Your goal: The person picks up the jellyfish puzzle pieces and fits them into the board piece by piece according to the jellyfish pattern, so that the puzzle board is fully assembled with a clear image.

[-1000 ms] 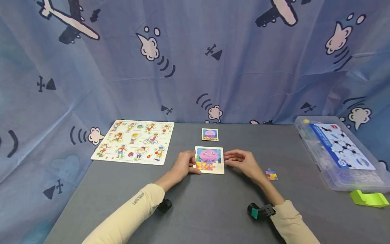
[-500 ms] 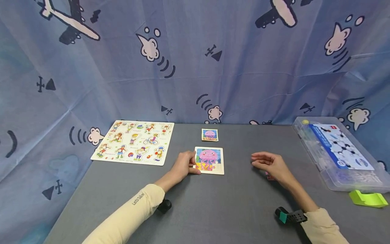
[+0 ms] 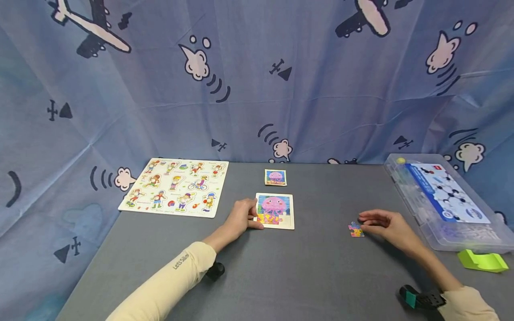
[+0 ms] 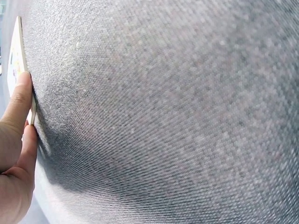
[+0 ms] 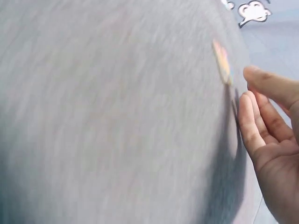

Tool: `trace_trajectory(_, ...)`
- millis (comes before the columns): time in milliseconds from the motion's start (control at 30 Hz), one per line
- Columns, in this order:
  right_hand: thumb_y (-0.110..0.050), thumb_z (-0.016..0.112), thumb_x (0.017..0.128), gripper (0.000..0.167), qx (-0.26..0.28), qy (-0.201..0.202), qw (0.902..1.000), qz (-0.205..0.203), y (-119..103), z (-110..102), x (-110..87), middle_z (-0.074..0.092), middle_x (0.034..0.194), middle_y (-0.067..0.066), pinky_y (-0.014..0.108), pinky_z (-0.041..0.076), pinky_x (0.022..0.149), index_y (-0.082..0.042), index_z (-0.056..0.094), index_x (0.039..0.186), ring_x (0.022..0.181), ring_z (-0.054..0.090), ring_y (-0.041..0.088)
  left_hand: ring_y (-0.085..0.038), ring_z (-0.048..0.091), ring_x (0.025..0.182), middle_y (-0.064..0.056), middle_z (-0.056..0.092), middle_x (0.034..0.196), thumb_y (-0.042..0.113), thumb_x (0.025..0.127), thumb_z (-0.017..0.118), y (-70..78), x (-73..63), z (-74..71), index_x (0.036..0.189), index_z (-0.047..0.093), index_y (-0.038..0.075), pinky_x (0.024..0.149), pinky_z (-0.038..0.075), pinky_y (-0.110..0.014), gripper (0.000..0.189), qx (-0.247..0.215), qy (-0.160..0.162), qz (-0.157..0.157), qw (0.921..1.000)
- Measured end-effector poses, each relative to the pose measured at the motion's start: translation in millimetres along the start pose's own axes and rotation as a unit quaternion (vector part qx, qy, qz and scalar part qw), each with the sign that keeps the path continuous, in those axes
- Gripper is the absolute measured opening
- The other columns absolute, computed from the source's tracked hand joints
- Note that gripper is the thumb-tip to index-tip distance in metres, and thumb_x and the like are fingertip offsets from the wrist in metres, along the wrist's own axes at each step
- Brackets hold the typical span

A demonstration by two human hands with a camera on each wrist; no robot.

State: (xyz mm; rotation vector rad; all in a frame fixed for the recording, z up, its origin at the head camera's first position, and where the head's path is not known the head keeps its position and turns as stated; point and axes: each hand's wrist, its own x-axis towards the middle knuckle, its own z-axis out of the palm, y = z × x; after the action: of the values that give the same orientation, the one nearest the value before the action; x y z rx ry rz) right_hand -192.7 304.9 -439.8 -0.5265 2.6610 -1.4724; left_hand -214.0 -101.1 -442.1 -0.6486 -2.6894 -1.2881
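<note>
A square jigsaw puzzle board [image 3: 275,207] with a pink octopus picture lies flat at mid-table; its lower right corner shows bare wood. My left hand [image 3: 240,217] grips the board's left side, thumb at the near corner and fingers at the edge; the left wrist view shows fingertips on the board's rim [image 4: 21,56]. Off to the right lies one loose puzzle piece [image 3: 355,230], pink, blue and yellow. My right hand [image 3: 387,226] is just right of that piece, fingers extended and relaxed, holding nothing. In the right wrist view the piece [image 5: 222,63] is blurred, beyond the fingertips.
Behind the board lies a small octopus picture card [image 3: 275,177]. A large white peg puzzle [image 3: 174,187] with figures is at the back left. On the right are a clear plastic case [image 3: 449,203] and a lime-green holder [image 3: 482,261]. A patterned curtain [image 3: 241,89] borders the table's back.
My right hand has moved right from the board's right edge, passing over the loose piece to its far side. The left hand and board stay in place.
</note>
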Motion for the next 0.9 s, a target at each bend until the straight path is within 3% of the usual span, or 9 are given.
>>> trace_trajectory(233,-0.004,0.075,0.081,0.04,-0.019,-0.049,0.9986,0.001,1,-6,-0.3,0.066,0.107,0.019,0.02,0.052,0.068,0.01,0.061,0.116,0.086,0.061,0.004,-0.01,0.035,0.058,-0.016,0.048,0.066,-0.001,0.074,0.08,-0.1,-1.1,-1.7,0.068,0.051,-0.006,0.053,0.031,-0.021,0.03,0.003,0.005,-0.003,1.0)
trace_trajectory(433,-0.004,0.076,0.08,0.036,-0.042,-0.045,0.998,-0.018,3,-5,2.1,0.066,0.103,0.019,0.021,0.052,0.066,0.007,0.064,0.112,0.082,0.062,0.005,-0.012,0.036,0.058,-0.016,0.048,0.065,-0.002,0.071,0.081,1.0,-1.5,-1.7,0.068,0.05,-0.006,0.054,0.032,-0.021,0.031,-0.003,0.005,-0.002,1.0)
trace_trajectory(633,0.004,0.072,0.081,0.034,0.019,-0.037,0.999,-0.014,3,0,-1.1,0.068,0.1,0.017,0.023,0.053,0.066,0.013,0.06,0.112,0.082,0.066,0.007,-0.009,0.035,0.058,-0.014,0.047,0.065,0.003,0.069,0.084,-0.9,-1.3,-1.8,0.067,0.05,-0.005,0.054,0.031,-0.021,0.035,0.016,0.004,0.009,0.9998)
trace_trajectory(900,0.0,0.071,0.084,0.039,0.073,-0.035,0.9958,0.043,-7,9,-0.2,0.07,0.102,0.011,0.026,0.054,0.069,0.016,0.058,0.116,0.084,0.067,0.008,-0.008,0.034,0.059,-0.013,0.047,0.066,0.007,0.065,0.087,0.2,-1.0,-3.0,0.067,0.051,-0.005,0.054,0.031,-0.021,0.038,0.024,0.003,0.012,0.9996)
